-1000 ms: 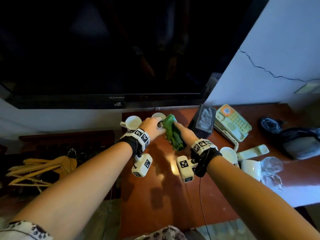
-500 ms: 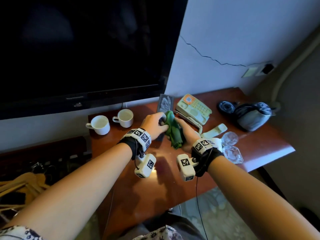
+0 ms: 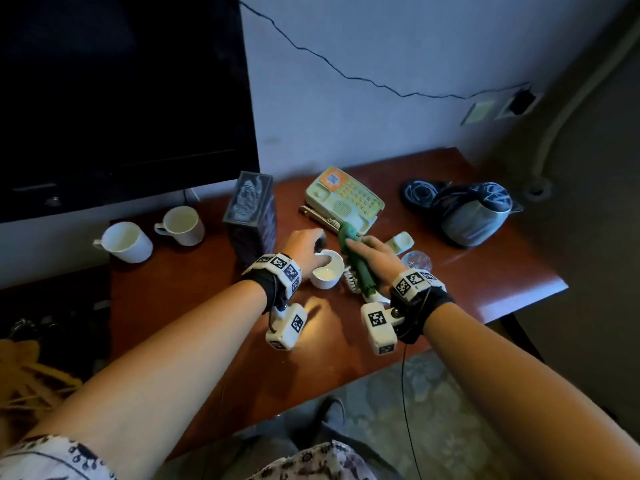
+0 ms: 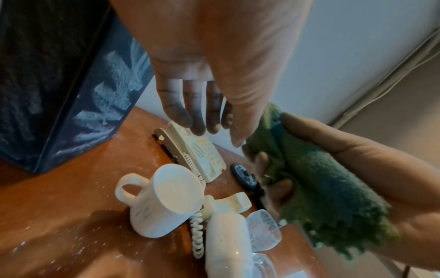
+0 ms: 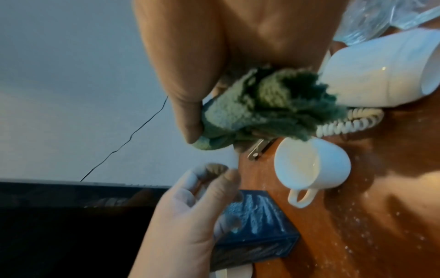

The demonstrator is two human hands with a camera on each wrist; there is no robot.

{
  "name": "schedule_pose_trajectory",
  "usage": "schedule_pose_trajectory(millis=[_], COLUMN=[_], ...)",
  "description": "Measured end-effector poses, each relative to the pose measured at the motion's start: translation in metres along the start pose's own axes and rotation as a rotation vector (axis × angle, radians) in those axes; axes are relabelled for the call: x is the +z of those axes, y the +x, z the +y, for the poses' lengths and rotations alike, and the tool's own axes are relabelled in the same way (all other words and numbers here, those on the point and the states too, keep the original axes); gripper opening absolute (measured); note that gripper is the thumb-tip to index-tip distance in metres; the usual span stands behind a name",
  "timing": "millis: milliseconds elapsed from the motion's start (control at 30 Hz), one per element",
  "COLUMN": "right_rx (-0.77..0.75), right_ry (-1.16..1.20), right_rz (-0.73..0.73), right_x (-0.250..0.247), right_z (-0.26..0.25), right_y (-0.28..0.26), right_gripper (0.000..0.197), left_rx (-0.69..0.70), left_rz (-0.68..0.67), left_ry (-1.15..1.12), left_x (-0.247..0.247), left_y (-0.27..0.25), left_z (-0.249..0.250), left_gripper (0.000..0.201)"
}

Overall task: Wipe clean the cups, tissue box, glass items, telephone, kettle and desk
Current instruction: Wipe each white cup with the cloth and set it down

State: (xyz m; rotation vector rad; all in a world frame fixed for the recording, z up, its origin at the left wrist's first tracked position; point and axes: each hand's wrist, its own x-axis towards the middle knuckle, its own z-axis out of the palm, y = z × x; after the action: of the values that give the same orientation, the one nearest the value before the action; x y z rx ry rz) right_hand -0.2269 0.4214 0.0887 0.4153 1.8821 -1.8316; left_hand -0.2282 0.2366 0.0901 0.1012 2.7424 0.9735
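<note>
My right fingers point(image 5: 188, 120) grip the bunched green cloth point(image 5: 259, 107), left fingers point(image 4: 190, 112) hang open; reaching below them could topple the white ceramic cup point(image 4: 166, 199).

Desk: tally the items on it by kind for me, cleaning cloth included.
White ceramic cups: 4
Clear glass tumblers: 2
Cream push-button telephone: 1
Grey kettle: 1
Dark patterned tissue box: 1
Green terry cloth: 1
Total: 10
</note>
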Motion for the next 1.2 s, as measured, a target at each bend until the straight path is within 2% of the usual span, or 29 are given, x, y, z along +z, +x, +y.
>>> schedule_pose_trajectory(millis=[100, 267, 333, 400, 633, 700, 867, 1000, 1200], right_rx=[0.020, 0.067, 0.076, 0.095, 0.132, 0.118, 0.033, 0.055, 0.105], right_ry=[-0.034, -0.012, -0.024, -0.040, -0.140, -0.173, -0.326, -0.409, -0.522], right_rz=[0.022, 0.000, -0.011, -0.024, -0.083, -0.073, 0.001, -0.021, -0.054], right_x=[-0.031, -0.058, -0.063, -0.067, -0.075, -0.075, -0.065, -0.047, -0.012], right_z=[0.008, 0.010, 0.012, 0.016, 0.026, 0.025, 0.026, 0.032, 0.053], right_y=[0.016, 0.033, 0.040, 0.049, 0.070, 0.072, 0.081, 0.088, 0.092], right_gripper=[0.044, 0.021, 0.020, 0.020, 0.029, 0.025, 0.019, 0.015, 0.017], left_rx=[-0.129, -0.260, -0.286, -0.312, -0.371, -0.368, -0.414, -0.475, -0.443], left_rz=[-0.071, -0.102, -0.112, -0.128, -0.065, -0.056, -0.121, -0.242, -0.322], left_ry=[0.128, 0.236, 0.232, 0.228, 0.288, 0.289, 0.221, 0.102, 0.000], left_x=[0.025, 0.065, 0.078, 0.089, 0.104, 0.102, 0.081, 0.066, 0.062], left_y=[0.012, 0.019, 0.022, 0.026, 0.041, 0.043, 0.049, 0.046, 0.036], left_z=[-0.009, -0.017, -0.016, -0.012, -0.014, -0.015, -0.030, -0.051, -0.087], left_gripper=[0.038, 0.076, 0.094, 0.103, 0.089, 0.084, 0.069, 0.073, 0.087])
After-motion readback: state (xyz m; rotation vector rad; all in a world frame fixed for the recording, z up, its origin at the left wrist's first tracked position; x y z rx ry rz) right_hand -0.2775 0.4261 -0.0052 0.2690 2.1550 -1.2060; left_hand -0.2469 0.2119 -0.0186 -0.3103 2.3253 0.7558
